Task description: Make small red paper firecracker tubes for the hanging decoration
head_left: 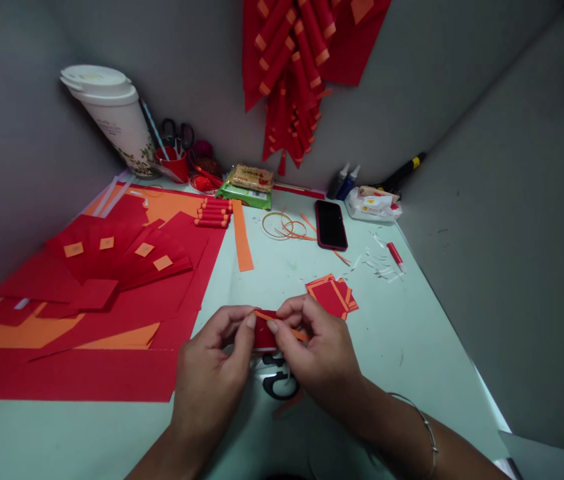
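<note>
Between my two hands is a small red paper piece [265, 339], with a thin orange paper strip [301, 335] lying across its top edge. My left hand [217, 360] pinches the left end of the paper and strip between thumb and fingers. On the other side, my right hand [319, 340] presses the strip against the red paper; the strip's loose end sticks out past my fingers. Black-handled scissors [281, 387] lie on the table just below, partly covered by my right hand. Beyond it rests a small pile of red cards with orange borders [332, 297].
Red paper sheets [162, 373] spread over the left side. Behind are red paper rolls [212, 215], an orange strip [243, 237], a phone [331, 225], a tissue pack [373, 204], glue bottles [345, 182] and a tall white cup [117, 127]. Paper firecrackers [295, 60] hang on the wall.
</note>
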Demonstrator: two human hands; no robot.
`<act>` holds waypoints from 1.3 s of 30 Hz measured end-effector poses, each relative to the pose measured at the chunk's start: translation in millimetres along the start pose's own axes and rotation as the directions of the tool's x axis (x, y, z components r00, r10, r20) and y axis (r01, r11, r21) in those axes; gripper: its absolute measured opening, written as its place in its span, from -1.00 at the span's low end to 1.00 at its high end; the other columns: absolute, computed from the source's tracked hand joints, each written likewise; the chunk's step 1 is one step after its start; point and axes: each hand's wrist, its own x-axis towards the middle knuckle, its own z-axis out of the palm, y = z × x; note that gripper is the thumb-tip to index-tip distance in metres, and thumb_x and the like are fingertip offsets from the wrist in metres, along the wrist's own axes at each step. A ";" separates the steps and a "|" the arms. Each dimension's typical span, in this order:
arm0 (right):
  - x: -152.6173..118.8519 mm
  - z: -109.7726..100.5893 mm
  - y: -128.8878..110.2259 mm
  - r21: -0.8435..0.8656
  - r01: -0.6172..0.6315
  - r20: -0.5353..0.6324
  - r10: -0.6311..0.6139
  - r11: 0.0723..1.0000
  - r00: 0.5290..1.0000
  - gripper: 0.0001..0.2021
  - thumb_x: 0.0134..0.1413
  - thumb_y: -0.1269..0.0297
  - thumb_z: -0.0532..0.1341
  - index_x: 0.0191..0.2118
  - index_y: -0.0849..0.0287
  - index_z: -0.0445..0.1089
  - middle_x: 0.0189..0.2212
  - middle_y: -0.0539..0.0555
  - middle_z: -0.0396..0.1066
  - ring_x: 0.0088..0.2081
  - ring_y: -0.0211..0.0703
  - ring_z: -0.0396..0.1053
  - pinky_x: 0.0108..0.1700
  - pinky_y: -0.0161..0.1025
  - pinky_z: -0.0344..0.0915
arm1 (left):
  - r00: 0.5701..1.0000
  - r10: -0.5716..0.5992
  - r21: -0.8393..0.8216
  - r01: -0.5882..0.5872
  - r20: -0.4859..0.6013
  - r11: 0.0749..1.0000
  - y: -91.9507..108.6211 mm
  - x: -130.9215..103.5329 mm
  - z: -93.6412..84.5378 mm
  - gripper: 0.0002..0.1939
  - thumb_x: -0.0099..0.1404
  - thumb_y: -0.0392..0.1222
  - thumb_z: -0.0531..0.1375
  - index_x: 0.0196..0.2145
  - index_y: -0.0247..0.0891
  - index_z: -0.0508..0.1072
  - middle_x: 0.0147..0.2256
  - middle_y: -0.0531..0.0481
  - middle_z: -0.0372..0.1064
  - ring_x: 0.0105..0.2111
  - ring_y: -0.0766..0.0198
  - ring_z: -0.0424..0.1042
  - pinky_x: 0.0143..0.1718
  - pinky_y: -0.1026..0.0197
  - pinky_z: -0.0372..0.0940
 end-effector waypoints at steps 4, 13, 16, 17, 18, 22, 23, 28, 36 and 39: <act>1.5 -1.9 1.7 -0.034 -0.008 0.012 0.009 0.999 1.000 -0.96 0.08 0.31 0.24 -0.31 0.11 0.39 -0.50 -0.06 0.49 -0.47 -0.27 0.43 -0.41 -0.32 0.30 | 1.000 0.007 -0.011 -0.007 0.019 1.000 -0.6 -1.1 0.3 -0.80 0.28 0.00 0.20 -0.29 -0.15 0.53 -0.42 0.07 0.55 -0.43 0.28 0.50 -0.41 0.32 0.34; 2.2 -1.9 6.4 -0.055 -0.035 0.039 0.037 0.998 0.999 -0.90 0.10 0.29 0.21 -0.23 0.09 0.42 -0.55 -0.09 0.43 -0.54 -0.28 0.35 -0.47 -0.32 0.24 | 0.999 0.020 -0.020 -0.019 0.039 1.000 3.4 -2.0 -0.1 -0.84 0.27 -0.04 0.21 -0.32 -0.14 0.52 -0.47 0.10 0.54 -0.49 0.30 0.47 -0.42 0.33 0.35; 2.0 -1.8 7.8 -0.032 -0.049 0.048 0.051 0.998 0.998 -0.89 0.10 0.28 0.22 -0.23 0.10 0.43 -0.54 -0.08 0.45 -0.52 -0.27 0.37 -0.46 -0.32 0.26 | 0.999 0.024 -0.022 -0.023 0.041 0.999 2.2 -1.7 -0.5 -0.86 0.27 -0.06 0.21 -0.33 -0.14 0.52 -0.48 0.11 0.53 -0.50 0.31 0.46 -0.42 0.33 0.35; 1.9 -1.9 8.1 -0.023 -0.055 0.052 0.056 0.998 0.997 -0.89 0.10 0.28 0.22 -0.22 0.10 0.43 -0.53 -0.07 0.45 -0.52 -0.27 0.37 -0.45 -0.32 0.26 | 0.999 0.023 -0.024 -0.022 0.042 0.999 1.7 -1.7 -0.4 -0.86 0.27 -0.07 0.21 -0.33 -0.14 0.52 -0.48 0.11 0.53 -0.51 0.32 0.46 -0.42 0.33 0.35; 1.8 -2.1 8.1 -0.014 -0.061 0.058 0.061 0.998 0.996 -0.88 0.11 0.28 0.22 -0.22 0.10 0.43 -0.52 -0.07 0.46 -0.51 -0.27 0.37 -0.45 -0.32 0.27 | 0.999 0.022 -0.026 -0.021 0.044 0.999 1.1 -1.7 -0.3 -0.87 0.27 -0.07 0.21 -0.33 -0.14 0.52 -0.48 0.11 0.53 -0.52 0.32 0.45 -0.43 0.33 0.35; 2.7 -3.5 6.5 0.034 -0.116 0.087 0.113 0.993 0.990 -0.87 0.11 0.26 0.22 -0.21 0.10 0.45 -0.54 -0.08 0.43 -0.52 -0.29 0.36 -0.46 -0.33 0.26 | 0.998 0.041 -0.032 -0.039 0.041 0.999 0.1 -2.4 0.2 -0.86 0.28 -0.06 0.21 -0.31 -0.13 0.52 -0.44 0.10 0.54 -0.47 0.30 0.49 -0.40 0.32 0.36; 3.2 -3.9 5.8 0.051 -0.139 0.097 0.134 0.989 0.986 -0.87 0.10 0.26 0.23 -0.21 0.10 0.45 -0.54 -0.08 0.42 -0.52 -0.29 0.36 -0.47 -0.33 0.25 | 0.998 0.043 -0.034 -0.041 0.037 0.999 0.2 -2.7 0.3 -0.86 0.28 -0.06 0.21 -0.31 -0.13 0.52 -0.42 0.09 0.55 -0.45 0.29 0.50 -0.39 0.32 0.36; 6.4 -5.7 3.1 0.172 -0.284 0.192 0.250 0.943 0.949 -0.83 0.08 0.24 0.25 -0.20 0.13 0.44 -0.56 -0.10 0.35 -0.52 -0.26 0.37 -0.45 -0.30 0.29 | 0.999 0.027 -0.040 -0.025 0.036 0.999 1.8 -3.4 -0.1 -0.85 0.29 -0.05 0.22 -0.31 -0.13 0.52 -0.38 0.07 0.56 -0.40 0.28 0.51 -0.36 0.31 0.36; 10.5 -8.4 2.5 0.261 -0.358 0.268 0.289 0.897 0.919 -0.82 0.03 0.25 0.29 -0.22 0.15 0.43 -0.60 -0.14 0.31 -0.53 -0.26 0.38 -0.44 -0.29 0.30 | 0.999 0.016 -0.064 -0.013 0.050 0.998 0.8 -3.0 -1.4 -0.86 0.29 -0.04 0.21 -0.29 -0.11 0.52 -0.34 0.08 0.55 -0.35 0.28 0.51 -0.37 0.34 0.36; 9.1 -8.3 3.3 0.238 -0.334 0.260 0.272 0.912 0.927 -0.83 0.05 0.25 0.28 -0.20 0.14 0.43 -0.60 -0.13 0.31 -0.52 -0.25 0.39 -0.41 -0.28 0.32 | 0.999 -0.008 -0.074 0.011 0.050 0.997 0.8 -2.8 -2.0 -0.84 0.30 -0.02 0.21 -0.28 -0.12 0.52 -0.34 0.08 0.54 -0.35 0.28 0.49 -0.37 0.33 0.34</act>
